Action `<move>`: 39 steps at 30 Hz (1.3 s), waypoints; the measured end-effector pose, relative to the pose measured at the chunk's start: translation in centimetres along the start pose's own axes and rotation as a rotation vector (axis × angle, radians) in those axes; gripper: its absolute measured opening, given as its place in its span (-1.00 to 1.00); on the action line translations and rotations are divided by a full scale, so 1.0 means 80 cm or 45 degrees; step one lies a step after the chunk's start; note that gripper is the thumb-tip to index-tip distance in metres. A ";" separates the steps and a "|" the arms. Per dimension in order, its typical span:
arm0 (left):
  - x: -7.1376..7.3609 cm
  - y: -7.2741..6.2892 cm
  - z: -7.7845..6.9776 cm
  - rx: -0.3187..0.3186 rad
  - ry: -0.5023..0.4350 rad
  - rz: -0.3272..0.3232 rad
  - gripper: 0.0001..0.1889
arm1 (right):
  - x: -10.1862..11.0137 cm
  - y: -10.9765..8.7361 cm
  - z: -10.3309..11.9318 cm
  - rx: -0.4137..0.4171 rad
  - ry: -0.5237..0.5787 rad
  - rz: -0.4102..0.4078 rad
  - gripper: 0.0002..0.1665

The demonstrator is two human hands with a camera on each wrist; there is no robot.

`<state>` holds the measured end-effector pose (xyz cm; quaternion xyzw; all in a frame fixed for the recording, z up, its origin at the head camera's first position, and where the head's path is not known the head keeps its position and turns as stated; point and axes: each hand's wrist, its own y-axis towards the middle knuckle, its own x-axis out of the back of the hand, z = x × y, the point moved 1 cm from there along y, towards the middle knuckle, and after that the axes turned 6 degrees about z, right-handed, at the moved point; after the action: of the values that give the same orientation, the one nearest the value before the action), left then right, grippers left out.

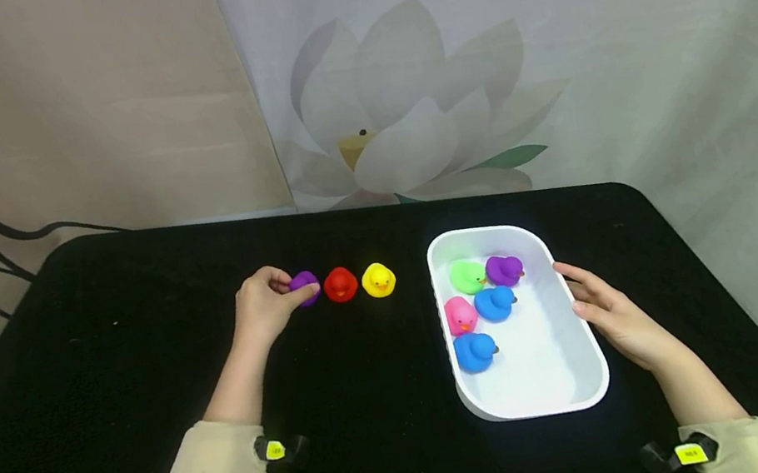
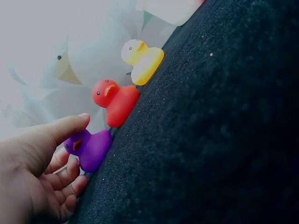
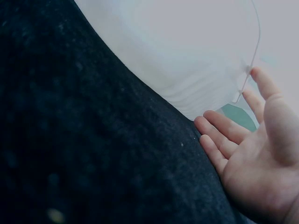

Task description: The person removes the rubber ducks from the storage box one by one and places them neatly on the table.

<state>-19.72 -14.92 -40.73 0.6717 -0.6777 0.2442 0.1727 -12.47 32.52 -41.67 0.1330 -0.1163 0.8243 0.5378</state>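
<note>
On the left, my left hand [image 1: 262, 306] holds a purple rubber duck [image 2: 96, 150] between thumb and fingers, its base right at the black cloth. Beside it in a row stand a red rubber duck [image 1: 340, 285] and a yellow rubber duck [image 1: 378, 280]. My right hand [image 1: 622, 320] rests against the right side of a white tray [image 1: 552, 379], thumb and a fingertip at the rim, the fingers loosely extended in the right wrist view. Inside the tray, toward its left, are a green duck [image 1: 466, 277], another purple duck [image 1: 504, 271], a pink duck [image 1: 461, 315] and two blue ducks [image 1: 476, 352].
A black cloth [image 1: 364, 408] covers the table under everything. Behind the table's far edge hangs a pale curtain [image 1: 659, 52] with a printed lotus flower. Each sleeve carries a small dark wrist device [image 1: 283, 449] with a yellow label.
</note>
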 end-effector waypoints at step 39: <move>-0.023 -0.071 -0.135 -0.439 -0.170 0.030 -0.75 | -0.001 0.000 0.005 -0.020 0.003 -0.011 -0.31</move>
<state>-14.99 -7.19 -32.37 0.6390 -0.7272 0.0812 0.2370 -12.43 32.32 -41.35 0.1284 -0.1217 0.8212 0.5425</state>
